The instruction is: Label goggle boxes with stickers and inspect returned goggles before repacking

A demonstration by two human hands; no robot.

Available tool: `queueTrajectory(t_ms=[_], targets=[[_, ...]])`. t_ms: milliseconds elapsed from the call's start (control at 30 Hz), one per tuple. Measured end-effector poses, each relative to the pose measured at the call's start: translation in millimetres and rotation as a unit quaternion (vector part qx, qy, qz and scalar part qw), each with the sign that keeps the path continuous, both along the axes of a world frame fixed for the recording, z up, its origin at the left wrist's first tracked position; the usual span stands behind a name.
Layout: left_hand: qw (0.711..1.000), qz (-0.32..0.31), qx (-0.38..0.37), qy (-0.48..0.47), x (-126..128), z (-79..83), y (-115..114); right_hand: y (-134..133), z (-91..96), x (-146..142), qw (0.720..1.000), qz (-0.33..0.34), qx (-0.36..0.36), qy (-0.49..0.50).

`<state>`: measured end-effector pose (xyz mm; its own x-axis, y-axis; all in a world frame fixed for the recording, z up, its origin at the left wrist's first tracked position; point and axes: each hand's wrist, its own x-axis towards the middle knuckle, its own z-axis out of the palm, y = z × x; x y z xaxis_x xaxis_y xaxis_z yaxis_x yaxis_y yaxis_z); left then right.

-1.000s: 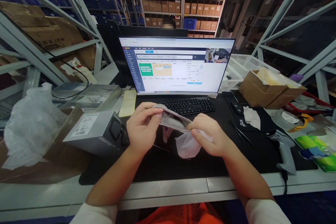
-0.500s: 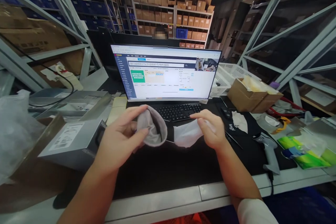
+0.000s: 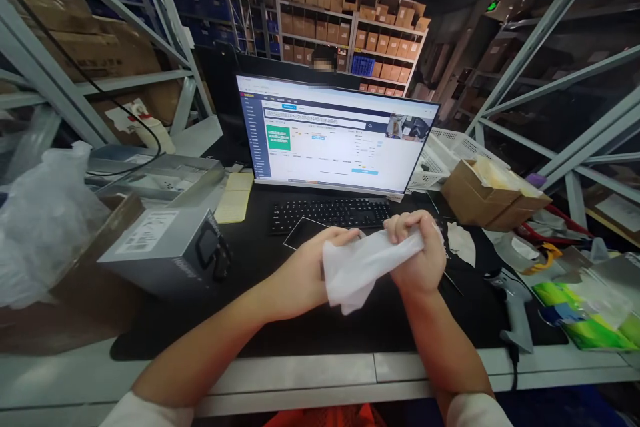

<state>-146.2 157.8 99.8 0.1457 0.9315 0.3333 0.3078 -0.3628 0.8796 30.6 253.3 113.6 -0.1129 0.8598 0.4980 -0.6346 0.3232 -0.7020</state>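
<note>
Both my hands hold a white, crumpled plastic pouch point(image 3: 357, 267) above the black desk mat point(image 3: 280, 320), just in front of the keyboard point(image 3: 330, 213). My left hand point(image 3: 303, 277) grips the pouch's lower left side, its fingers partly hidden behind it. My right hand point(image 3: 420, 257) is closed in a fist round the pouch's upper right end. A flat dark rectangular sheet point(image 3: 303, 232) lies on the mat between my left hand and the keyboard. The grey fabric piece seen earlier does not show.
A lit monitor point(image 3: 340, 140) stands behind the keyboard, a person partly hidden beyond it. A grey boxed device point(image 3: 165, 250) and a clear plastic bag point(image 3: 45, 220) sit left. Right: an open cardboard box point(image 3: 480, 197), white basket point(image 3: 450, 147), barcode scanner point(image 3: 515, 310), green packets point(image 3: 585, 320).
Half a second ago my left hand held a grey fabric piece apart from the white pouch in my right. Now both hands have come together on the white pouch, and the grey piece is out of sight.
</note>
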Motion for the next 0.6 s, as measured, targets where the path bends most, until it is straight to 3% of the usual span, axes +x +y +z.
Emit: queueTrajectory(t_ms=[167, 300, 367, 533, 600], targets=[[0.997, 0.013, -0.036, -0.061, -9.4, 1.7, -3.8, 14.0, -7.1, 15.3, 0.972, -0.162, 0.121, -0.118], [0.999, 0.04, -0.019, -0.006, -8.7, 4.6, -2.3, 9.5, -4.6, 28.3, 0.885, -0.322, 0.222, -0.251], [0.998, 0.05, -0.003, 0.028, -5.2, 3.0, 0.6, 2.3, -3.8, 27.3, 0.858, -0.343, 0.269, -0.272], [0.987, 0.101, 0.06, 0.111, -3.0, -4.3, 5.9, -14.2, -4.7, 18.1, 0.864, -0.313, 0.334, -0.211], [0.979, 0.116, 0.085, 0.144, -6.6, -5.1, 6.4, -16.7, -6.7, 15.9, 0.853, -0.314, 0.371, -0.189]])
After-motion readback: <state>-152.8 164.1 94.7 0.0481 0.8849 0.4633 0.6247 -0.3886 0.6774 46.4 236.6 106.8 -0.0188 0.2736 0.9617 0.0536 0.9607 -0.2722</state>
